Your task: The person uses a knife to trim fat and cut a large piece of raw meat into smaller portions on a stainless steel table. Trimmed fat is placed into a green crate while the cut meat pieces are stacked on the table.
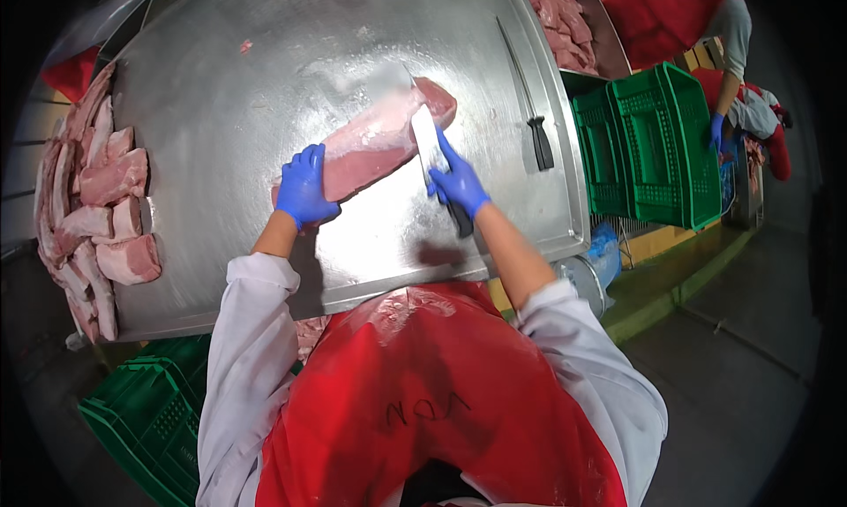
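Note:
A long slab of pale pink meat (375,141) lies slantwise on the steel table (212,167), its darker red end away to the right. My left hand (305,189), in a blue glove, grips the slab's near left end from above. In my gloved right hand (459,185) is a knife (425,136) with a broad pale blade and a black handle. The blade points away from me and its upper part touches the meat near the far right end. The fingers under the handle are partly hidden.
Cut meat pieces (113,176) are heaped along the left edge. A long thin tool with a black handle (539,145) lies at the right. Green crates (657,145) stand beyond the right edge, another crate (150,410) below left. A co-worker's gloved hand (716,130) is by the crates.

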### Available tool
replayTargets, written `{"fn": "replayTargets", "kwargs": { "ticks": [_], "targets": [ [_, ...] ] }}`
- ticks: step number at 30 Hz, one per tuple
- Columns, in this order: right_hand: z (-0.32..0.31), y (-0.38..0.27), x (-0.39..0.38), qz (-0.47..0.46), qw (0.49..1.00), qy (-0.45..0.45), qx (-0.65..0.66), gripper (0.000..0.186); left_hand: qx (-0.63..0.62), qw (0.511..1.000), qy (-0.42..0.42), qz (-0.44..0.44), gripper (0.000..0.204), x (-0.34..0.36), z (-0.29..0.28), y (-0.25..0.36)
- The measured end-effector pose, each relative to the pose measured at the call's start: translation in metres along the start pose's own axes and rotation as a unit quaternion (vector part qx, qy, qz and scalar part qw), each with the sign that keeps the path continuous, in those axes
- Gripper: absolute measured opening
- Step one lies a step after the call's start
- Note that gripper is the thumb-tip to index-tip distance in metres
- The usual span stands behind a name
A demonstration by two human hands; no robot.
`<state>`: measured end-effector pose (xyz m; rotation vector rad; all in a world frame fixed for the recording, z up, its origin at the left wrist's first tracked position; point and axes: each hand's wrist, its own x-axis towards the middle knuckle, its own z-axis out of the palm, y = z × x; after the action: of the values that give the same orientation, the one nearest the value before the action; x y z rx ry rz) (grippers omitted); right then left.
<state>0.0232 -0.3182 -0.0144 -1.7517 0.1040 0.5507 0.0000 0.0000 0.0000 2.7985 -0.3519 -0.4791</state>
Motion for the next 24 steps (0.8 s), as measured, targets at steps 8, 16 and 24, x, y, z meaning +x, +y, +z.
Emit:
{"fn": "replayTargets", "kwargs": {
  "ticks": [8, 16, 24],
  "targets": [
    [0.032, 0.049, -0.025, -0.046, 0.998, -0.03, 0.031, 0.077, 0.034, 0.997, 0.062, 0.0, 0.115, -0.011, -0.009, -0.024],
    [0.011, 0.054, -0.042, -0.092, 0.995, -0.019, -0.019, 0.072, -0.051, 0.995, 0.065, -0.062, 0.112, -0.013, 0.019, 0.027],
    [0.018, 0.043, -0.035, -0.045, 0.997, -0.041, -0.042, 0.07, -0.048, 0.989, 0.125, -0.055, 0.109, -0.012, 0.039, 0.021]
  ]
}}
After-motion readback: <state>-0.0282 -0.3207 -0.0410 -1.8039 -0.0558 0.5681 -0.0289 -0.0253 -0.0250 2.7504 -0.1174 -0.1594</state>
